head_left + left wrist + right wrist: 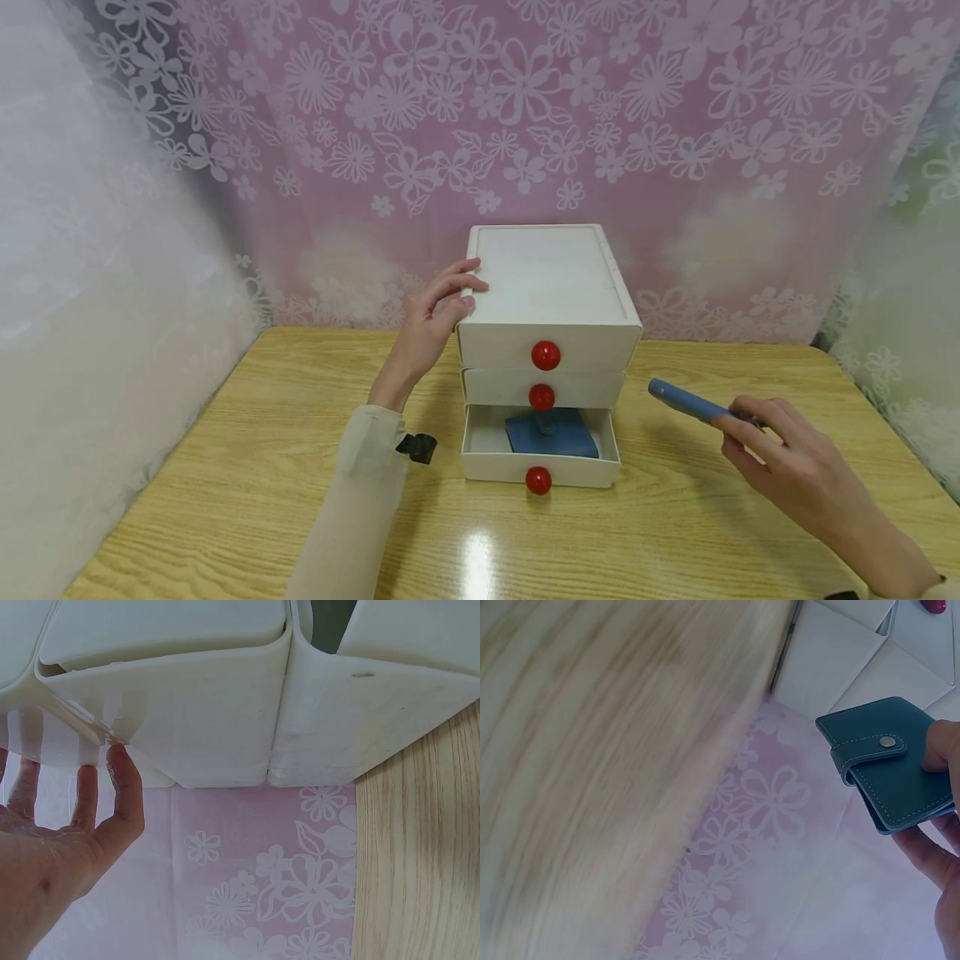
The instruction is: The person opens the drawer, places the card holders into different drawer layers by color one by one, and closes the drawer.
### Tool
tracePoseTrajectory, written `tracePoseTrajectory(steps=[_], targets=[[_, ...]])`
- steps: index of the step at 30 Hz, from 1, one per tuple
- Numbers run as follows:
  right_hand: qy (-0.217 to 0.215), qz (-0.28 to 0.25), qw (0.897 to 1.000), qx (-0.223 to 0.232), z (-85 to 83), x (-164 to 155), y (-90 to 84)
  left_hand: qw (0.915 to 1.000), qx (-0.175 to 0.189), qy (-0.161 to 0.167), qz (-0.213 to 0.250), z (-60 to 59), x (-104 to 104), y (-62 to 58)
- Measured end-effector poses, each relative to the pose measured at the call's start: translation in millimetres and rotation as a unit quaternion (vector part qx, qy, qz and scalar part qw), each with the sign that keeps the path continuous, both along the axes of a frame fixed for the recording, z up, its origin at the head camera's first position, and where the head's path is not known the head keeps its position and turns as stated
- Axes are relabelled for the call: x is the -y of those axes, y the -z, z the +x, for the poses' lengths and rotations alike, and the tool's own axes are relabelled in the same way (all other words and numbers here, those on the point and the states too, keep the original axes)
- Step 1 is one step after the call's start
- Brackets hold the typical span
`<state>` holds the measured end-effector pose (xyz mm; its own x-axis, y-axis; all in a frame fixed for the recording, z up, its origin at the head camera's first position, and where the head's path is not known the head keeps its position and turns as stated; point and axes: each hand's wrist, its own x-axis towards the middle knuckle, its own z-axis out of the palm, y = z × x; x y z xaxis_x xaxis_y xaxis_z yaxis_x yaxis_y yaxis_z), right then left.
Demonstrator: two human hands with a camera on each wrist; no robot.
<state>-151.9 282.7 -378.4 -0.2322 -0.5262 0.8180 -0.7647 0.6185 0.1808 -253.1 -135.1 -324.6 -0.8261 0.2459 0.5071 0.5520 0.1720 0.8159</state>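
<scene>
A white three-drawer chest (551,275) with red round knobs stands in the middle of the table. My left hand (431,321) rests on its upper left edge, fingertips on the top; the left wrist view shows the thumb or a finger touching the side wall. The bottom drawer (495,468) is pulled out, and a blue wallet (573,433) with a snap strap lies inside. Off to the right, my right hand (810,467) pinches another blue wallet (885,765) above the table, thumb on one face and fingers under the other. Its strap is snapped closed.
The chest's top and middle drawers are pushed in, each with a red knob (545,355). Under everything is a wood-grain table (315,467). A pink floral curtain (525,108) hangs behind, and pale sheets (112,250) flank both sides.
</scene>
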Motion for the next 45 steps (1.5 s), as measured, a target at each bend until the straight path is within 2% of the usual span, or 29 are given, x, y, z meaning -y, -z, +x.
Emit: tracePoseTrajectory(steps=[22,38,45], targets=[[-0.083,-0.045,0.995,-0.03,14.7,23.2,-13.7,1.0,0.003,0.0,-0.003,1.2,-0.6,-1.6],[-0.121,-0.052,0.991,-0.038,20.9,37.3,-21.4,1.0,0.002,0.004,0.005,2.0,-0.8,-2.2],[-0.122,-0.043,0.991,-0.03,21.5,39.9,-19.5,1.0,0.001,0.003,0.003,2.1,-1.0,-1.6]])
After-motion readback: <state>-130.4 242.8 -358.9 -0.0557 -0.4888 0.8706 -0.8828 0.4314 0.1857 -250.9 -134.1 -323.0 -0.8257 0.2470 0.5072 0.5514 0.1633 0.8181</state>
